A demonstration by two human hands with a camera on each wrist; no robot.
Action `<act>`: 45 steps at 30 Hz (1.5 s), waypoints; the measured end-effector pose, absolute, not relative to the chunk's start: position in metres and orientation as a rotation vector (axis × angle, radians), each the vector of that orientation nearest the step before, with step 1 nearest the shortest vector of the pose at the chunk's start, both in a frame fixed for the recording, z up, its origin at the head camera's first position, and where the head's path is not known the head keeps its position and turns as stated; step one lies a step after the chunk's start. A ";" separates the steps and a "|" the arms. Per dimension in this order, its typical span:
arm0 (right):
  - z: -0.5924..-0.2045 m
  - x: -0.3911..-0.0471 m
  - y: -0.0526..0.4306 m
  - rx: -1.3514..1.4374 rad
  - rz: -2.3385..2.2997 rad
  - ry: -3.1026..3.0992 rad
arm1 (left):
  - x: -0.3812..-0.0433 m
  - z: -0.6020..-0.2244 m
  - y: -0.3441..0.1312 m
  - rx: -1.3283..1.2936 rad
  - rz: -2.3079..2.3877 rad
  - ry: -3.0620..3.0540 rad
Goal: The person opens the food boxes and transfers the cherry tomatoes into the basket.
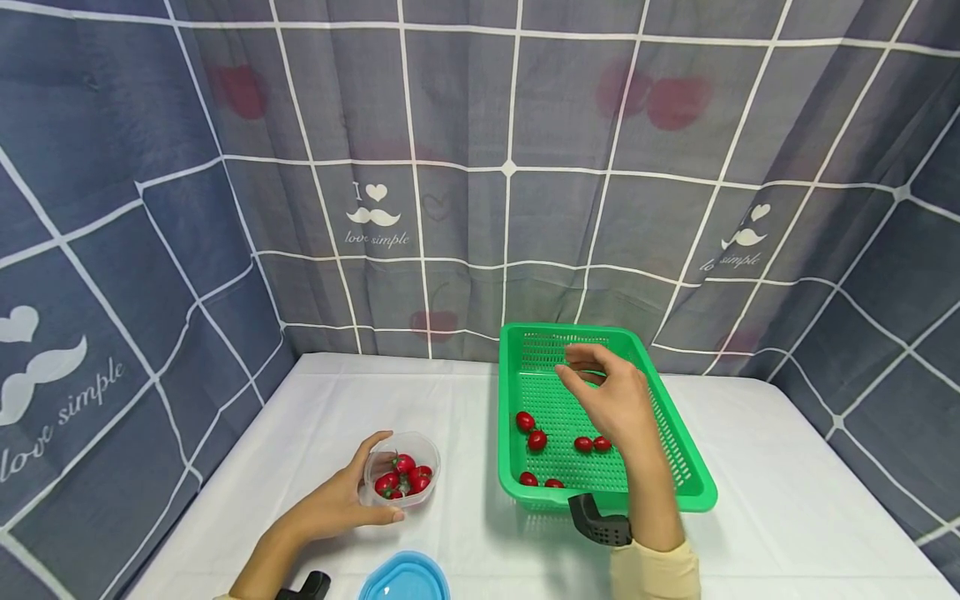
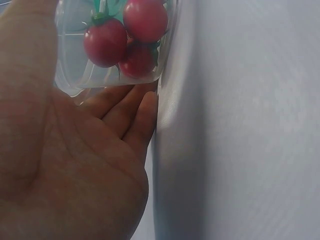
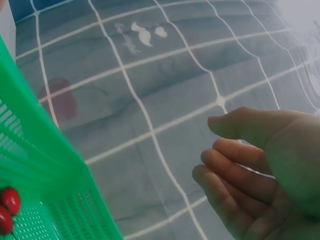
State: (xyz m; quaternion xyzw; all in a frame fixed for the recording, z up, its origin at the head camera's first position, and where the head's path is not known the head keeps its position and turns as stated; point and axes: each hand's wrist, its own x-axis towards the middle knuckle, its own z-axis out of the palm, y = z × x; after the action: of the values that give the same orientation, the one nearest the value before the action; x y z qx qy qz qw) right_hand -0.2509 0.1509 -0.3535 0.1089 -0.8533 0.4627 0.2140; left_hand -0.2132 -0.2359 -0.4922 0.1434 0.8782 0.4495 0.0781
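My left hand (image 1: 341, 500) holds a small clear plastic container (image 1: 431, 448) from its left side, thumb at the front and fingers behind. Several cherry tomatoes (image 1: 405, 463), some with green stems, lie inside it. In the left wrist view, the fingers (image 2: 142, 112) curve behind the container's wall (image 2: 75, 62). Above the green basket (image 1: 701, 493) hovers my right hand (image 1: 615, 400), thumb and fingers loosely bent and apart, with nothing between them. More cherry tomatoes (image 1: 537, 440) lie scattered on the basket's floor; the right hand and forearm hide part of it.
A blue lid (image 1: 405, 579) lies at the front edge of the view, below the container. White cloth (image 1: 352, 392) covers the table. A grey checked curtain (image 1: 465, 208) stands behind the basket and along both sides.
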 end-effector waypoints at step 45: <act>-0.401 -0.240 0.018 0.800 1.151 -2.470 | -0.213 -0.492 -0.237 0.461 1.331 2.638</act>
State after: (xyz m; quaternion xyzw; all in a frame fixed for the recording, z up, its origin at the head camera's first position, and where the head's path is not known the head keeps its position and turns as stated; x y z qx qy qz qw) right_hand -0.2404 0.0183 -0.4014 0.2784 -0.8599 0.4006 0.1504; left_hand -0.2127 -0.2371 -0.4919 0.1538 0.8795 0.4439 0.0756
